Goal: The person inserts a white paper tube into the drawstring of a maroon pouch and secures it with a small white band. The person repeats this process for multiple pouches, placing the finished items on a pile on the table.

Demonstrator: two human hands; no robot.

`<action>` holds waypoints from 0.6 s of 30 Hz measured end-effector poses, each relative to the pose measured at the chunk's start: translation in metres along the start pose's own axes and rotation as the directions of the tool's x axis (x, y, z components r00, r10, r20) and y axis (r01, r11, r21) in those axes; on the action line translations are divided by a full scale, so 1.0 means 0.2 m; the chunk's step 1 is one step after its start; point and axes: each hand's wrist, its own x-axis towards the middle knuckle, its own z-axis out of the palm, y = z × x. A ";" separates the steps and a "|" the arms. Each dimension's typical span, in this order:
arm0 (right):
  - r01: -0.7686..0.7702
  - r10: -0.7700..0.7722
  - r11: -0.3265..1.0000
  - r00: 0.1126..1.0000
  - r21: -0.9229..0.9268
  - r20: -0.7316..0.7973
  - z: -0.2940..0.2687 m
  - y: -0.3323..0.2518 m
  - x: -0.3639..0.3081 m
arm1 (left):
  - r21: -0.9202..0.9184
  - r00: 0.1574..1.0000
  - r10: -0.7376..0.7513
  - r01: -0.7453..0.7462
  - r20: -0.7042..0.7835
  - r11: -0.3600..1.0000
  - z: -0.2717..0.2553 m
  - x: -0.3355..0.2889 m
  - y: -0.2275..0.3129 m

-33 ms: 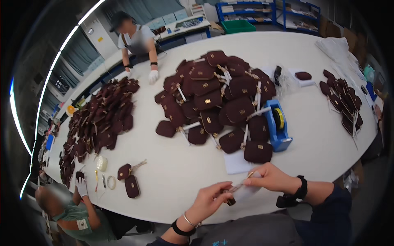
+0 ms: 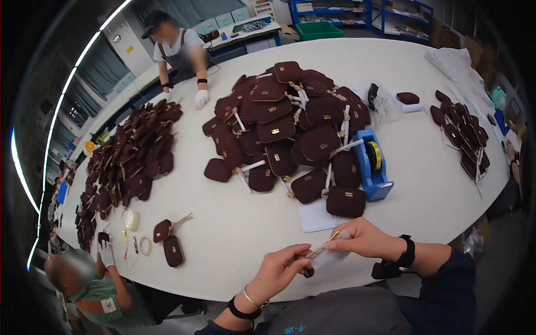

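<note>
Near the table's front edge, my left hand [image 2: 282, 272] pinches one end of a beige braided cord [image 2: 318, 252]. A small dark brown piece [image 2: 308, 272] shows under its fingertips; its kind is hard to make out. My right hand [image 2: 360, 239] is closed on the cord's other end, where a gold-coloured fitting [image 2: 335, 236] shows at the fingers. Some thin white material [image 2: 334, 257] hangs beneath that hand. Just beyond, a dark maroon pouch [image 2: 346, 201] with a gold emblem lies beside a white paper sheet [image 2: 318, 216].
A big heap of maroon pouches [image 2: 276, 132] rises mid-table, with a blue tape dispenser [image 2: 375, 167] at its right. Other pouch piles [image 2: 137, 151] lie left and right [image 2: 460, 128]. Two pouches [image 2: 173, 251] rest near a clear tape roll [image 2: 145, 245]. Gloved co-workers [image 2: 181, 50] stand around the table.
The whole scene sits slightly further left and higher in the picture. Both my hands keep their hold on the cord, with hardly any change in their pose.
</note>
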 end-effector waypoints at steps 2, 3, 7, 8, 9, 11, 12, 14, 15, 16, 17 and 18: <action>0.079 -0.079 0.997 0.997 0.006 0.004 0.01 0.02 -0.01 | -0.031 0.997 -0.074 0.074 0.009 0.997 0.02 -0.01 0.06; 0.111 -0.111 0.994 0.994 0.009 0.008 0.02 0.04 -0.02 | -0.047 0.992 -0.124 0.124 0.018 0.991 0.02 0.00 0.06; 0.059 -0.062 0.995 0.997 -0.085 -0.037 0.00 0.03 -0.05 | -0.011 0.997 -0.042 0.042 -0.070 0.999 0.06 0.02 0.02; 0.034 -0.039 0.997 0.997 -0.075 -0.059 0.00 0.03 -0.06 | 0.032 0.997 -0.018 0.021 -0.073 0.999 0.07 0.03 0.02; 0.010 -0.015 0.998 0.997 -0.067 -0.081 0.00 0.03 -0.06 | 0.073 0.997 0.006 -0.001 -0.075 0.997 0.07 0.04 0.02; -0.062 0.058 0.997 0.994 -0.040 -0.097 0.01 0.00 -0.04 | 0.146 0.995 0.046 -0.032 -0.092 0.989 0.07 0.05 0.04; -0.070 0.066 0.997 0.993 -0.037 -0.095 0.01 0.01 -0.04 | 0.168 0.994 0.058 -0.041 -0.097 0.985 0.07 0.05 0.04; -0.082 0.080 0.996 0.993 -0.019 -0.092 0.01 0.01 -0.03 | 0.174 0.992 0.080 -0.062 -0.098 0.983 0.06 0.05 0.02; -0.094 0.092 0.996 0.992 -0.009 -0.088 0.00 0.02 -0.03 | 0.159 0.992 0.078 -0.063 -0.095 0.985 0.06 0.06 0.02; -0.099 0.100 0.995 0.991 0.013 -0.085 0.00 0.03 -0.03 | 0.155 0.993 0.073 -0.059 -0.088 0.986 0.05 0.07 0.03; -0.105 0.107 0.994 0.991 0.026 -0.085 0.00 0.03 -0.03 | 0.151 0.994 0.067 -0.054 -0.081 0.987 0.05 0.07 0.04; -0.111 0.114 0.993 0.990 0.040 -0.084 0.00 0.02 -0.03 | 0.161 0.997 0.038 -0.026 -0.073 0.987 0.05 0.07 0.05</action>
